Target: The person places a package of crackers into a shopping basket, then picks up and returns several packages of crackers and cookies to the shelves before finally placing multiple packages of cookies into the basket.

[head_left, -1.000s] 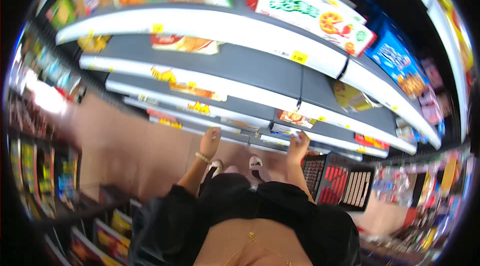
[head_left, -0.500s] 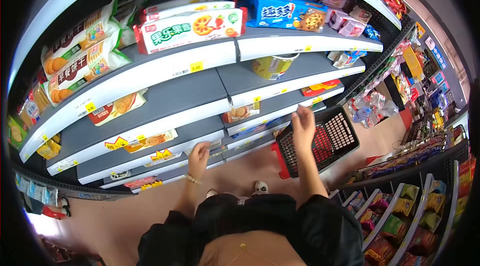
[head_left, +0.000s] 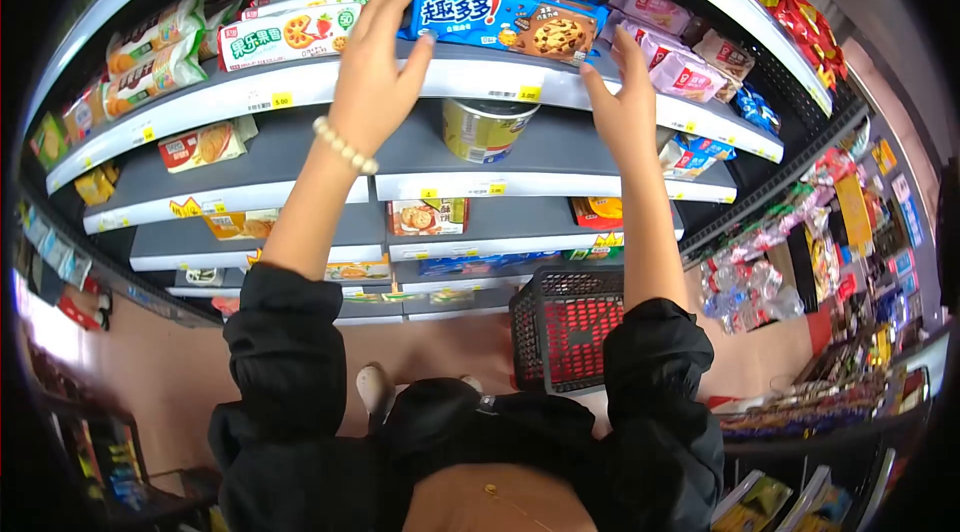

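Note:
A blue pack of chocolate-chip cookies lies along the front of the upper shelf, with more blue packs stacked behind it. My left hand, wearing a beaded bracelet, is at the pack's left end, its fingers spread and thumb tip over the pack's edge. At the other end is my right hand, thumb and fingers apart, close to the pack's lower right corner. Beside the left fingers stands a white-and-red biscuit pack. Purple-pink snack packs sit just behind and right of my right hand.
A black and red shopping basket stands on the floor below my right forearm. On the lower shelf is a yellow-green tub. Price-tagged shelf edges run across in front. Bottled drinks stand to the right.
Both hands have risen from low in front of me to the upper shelf, one at each end of the blue cookie pack. The view has shifted right, and the basket now appears further left.

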Tool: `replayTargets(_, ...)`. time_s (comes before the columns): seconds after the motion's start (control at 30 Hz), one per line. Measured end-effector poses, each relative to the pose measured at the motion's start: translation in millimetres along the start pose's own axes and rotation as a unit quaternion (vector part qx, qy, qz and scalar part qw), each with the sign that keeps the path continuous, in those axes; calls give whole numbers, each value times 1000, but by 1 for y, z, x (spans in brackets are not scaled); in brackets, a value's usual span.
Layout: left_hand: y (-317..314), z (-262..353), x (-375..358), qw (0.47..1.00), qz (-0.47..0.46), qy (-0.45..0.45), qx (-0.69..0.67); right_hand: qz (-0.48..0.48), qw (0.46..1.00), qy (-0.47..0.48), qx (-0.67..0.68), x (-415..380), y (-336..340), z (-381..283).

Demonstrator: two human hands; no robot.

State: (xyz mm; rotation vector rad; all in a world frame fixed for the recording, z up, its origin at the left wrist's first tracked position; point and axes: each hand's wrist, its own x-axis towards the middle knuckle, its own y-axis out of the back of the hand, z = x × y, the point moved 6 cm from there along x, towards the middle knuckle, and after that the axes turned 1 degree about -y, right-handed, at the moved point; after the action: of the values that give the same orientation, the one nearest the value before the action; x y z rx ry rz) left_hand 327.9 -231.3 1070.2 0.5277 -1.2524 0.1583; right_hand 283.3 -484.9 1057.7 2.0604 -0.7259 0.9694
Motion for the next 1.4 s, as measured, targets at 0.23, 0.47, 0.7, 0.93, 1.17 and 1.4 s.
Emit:
replayTargets(0.23,-57,-5,1,989,-37,71,121,-66,997,-21,19,16,-16,5)
replayTargets(0.47,-50,-16,4,998,-5,63,26,-6,999,4,47,16,-25,5)
replayTargets(0.7,-30,-3,-1,992,92,18,-85,117,990,56,51,-2,-4,-15)
replayTargets(0.93,-17,39,-50,944,128,63,-297,134,978,-33,155,-68,43,-32)
replayTargets(1.17,-91,93,-152,914,-35,193,-356,125,971,-203,-33,-183,99,31)
replayTargets(1.4,-246,169,-323,741,-209,439,-464,-7,878,-412,-243,-334,173,171)
